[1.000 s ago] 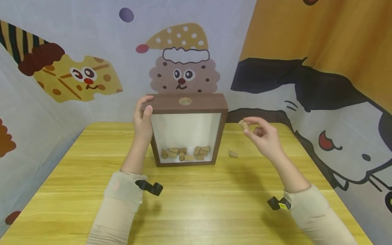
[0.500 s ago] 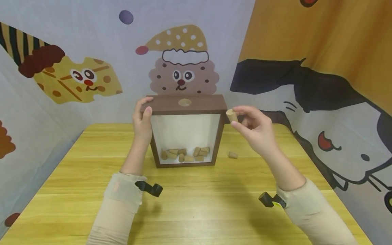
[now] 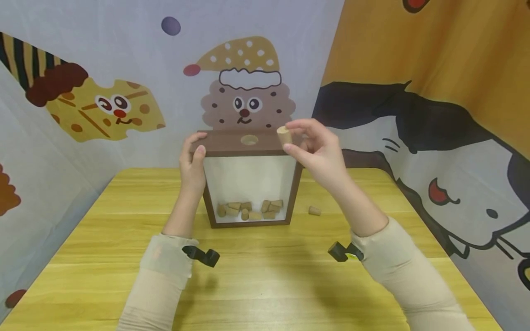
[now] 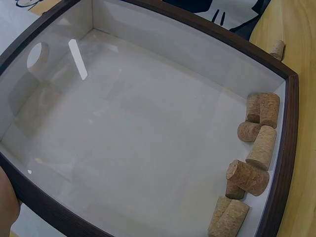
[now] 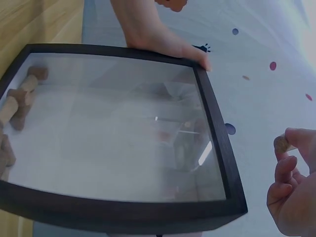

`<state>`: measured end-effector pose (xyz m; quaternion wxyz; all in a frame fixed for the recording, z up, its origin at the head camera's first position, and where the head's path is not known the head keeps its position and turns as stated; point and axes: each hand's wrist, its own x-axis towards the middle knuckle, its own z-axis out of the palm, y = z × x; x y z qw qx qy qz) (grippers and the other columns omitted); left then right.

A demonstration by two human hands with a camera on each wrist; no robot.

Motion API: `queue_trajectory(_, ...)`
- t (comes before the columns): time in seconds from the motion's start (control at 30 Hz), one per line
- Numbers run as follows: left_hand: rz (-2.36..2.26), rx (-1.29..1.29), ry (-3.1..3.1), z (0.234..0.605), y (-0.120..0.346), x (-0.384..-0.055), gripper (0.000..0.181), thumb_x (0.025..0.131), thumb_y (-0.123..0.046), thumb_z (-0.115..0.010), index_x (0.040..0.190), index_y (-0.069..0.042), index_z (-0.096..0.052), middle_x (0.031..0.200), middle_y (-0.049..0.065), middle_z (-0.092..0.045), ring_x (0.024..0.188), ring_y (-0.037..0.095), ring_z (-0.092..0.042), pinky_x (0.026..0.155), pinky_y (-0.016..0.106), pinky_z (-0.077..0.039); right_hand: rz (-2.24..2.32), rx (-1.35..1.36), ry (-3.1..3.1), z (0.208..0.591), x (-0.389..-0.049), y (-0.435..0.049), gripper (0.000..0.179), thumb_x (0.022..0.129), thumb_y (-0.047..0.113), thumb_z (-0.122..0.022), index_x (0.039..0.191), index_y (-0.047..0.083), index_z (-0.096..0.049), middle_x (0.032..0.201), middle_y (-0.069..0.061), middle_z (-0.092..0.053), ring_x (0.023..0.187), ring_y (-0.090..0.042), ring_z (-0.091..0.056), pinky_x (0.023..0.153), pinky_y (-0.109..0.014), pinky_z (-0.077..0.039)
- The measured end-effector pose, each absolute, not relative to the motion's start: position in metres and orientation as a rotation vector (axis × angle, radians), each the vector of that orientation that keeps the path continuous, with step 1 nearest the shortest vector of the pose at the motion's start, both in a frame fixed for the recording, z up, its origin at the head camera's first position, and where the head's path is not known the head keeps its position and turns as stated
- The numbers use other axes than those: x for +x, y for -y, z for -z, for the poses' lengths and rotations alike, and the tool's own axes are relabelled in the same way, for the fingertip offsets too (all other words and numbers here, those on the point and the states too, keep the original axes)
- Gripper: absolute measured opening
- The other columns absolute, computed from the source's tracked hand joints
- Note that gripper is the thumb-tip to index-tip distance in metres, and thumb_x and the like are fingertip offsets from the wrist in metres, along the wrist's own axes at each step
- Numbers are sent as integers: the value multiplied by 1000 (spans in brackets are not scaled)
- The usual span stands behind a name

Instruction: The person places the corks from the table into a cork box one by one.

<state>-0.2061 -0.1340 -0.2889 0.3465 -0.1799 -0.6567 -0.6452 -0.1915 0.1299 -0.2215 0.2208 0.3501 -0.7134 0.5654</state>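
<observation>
A brown-framed box (image 3: 250,151) with a clear front stands upright on the table, a round hole (image 3: 249,139) in its top. Several corks (image 3: 254,215) lie along its bottom inside; the left wrist view shows those corks (image 4: 261,148) through the front pane. My left hand (image 3: 192,168) grips the box's upper left corner, thumb at the front and fingers over the top. Between thumb and fingertips, my right hand (image 3: 323,151) pinches a cork (image 3: 284,135) over the right end of the box top. In the right wrist view this cork (image 5: 282,143) shows end-on.
One loose cork (image 3: 314,210) lies on the wooden table (image 3: 256,276) to the right of the box. A cloth backdrop (image 3: 136,55) with cartoon figures hangs close behind the table and along its sides.
My right hand has moved left and up with the cork, from right of the box to over its top. My left hand and the box have stayed in place.
</observation>
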Motion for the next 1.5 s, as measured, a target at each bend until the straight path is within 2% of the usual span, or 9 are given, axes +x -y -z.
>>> queue_trajectory(0.23,1670,-440,1732,288,133,-205,50,90,-29,-44,122,9,-48,132,24,-47,132,25,-33,107,46,-18,-1569,915,2056,212,-206,-109,33,83,1,-71,114,5,-63,100,-6,-66,51,-18,-40,47,-26,-34)
queue_trajectory(0.5,1674,-445,1730,289,133,-205,49,90,-28,-44,122,9,-48,132,28,-46,132,24,-33,107,45,-18,-1521,883,2209,205,-225,-93,31,84,7,-71,113,9,-61,102,-2,-67,60,-22,-48,54,-29,-40)
queue_trajectory(0.73,1683,-444,1731,290,133,-205,48,90,-26,-43,122,9,-47,133,28,-45,133,24,-32,107,45,-18,-1491,886,2295,204,-239,-84,31,83,10,-73,111,9,-60,104,-3,-67,76,-21,-56,64,-29,-43)
queue_trajectory(0.9,1673,-446,1728,290,133,-205,49,90,-28,-44,122,9,-48,133,28,-45,133,25,-33,106,45,-19,-1502,876,2350,202,-245,-80,32,82,9,-75,110,7,-60,101,-5,-68,86,-19,-60,67,-29,-45)
queue_trajectory(1.17,1682,-451,1710,289,133,-205,57,90,-38,-48,122,9,-48,132,26,-46,133,25,-33,107,46,-18,-1440,871,2431,203,-248,-77,21,86,14,-71,104,9,-62,97,-1,-68,75,-19,-60,62,-31,-48)
queue_trajectory(1.37,1688,-450,1707,289,133,-204,60,90,-41,-49,122,10,-48,132,25,-47,133,25,-32,107,45,-18,-1481,903,2365,206,-246,-81,19,88,15,-69,103,6,-63,99,1,-66,78,-17,-61,61,-31,-48)
queue_trajectory(1.5,1687,-448,1715,289,133,-204,59,90,-40,-49,123,9,-48,133,27,-46,133,25,-32,107,45,-19,-1516,869,2340,207,-239,-89,20,88,19,-70,103,9,-63,99,1,-63,67,-20,-54,58,-31,-45)
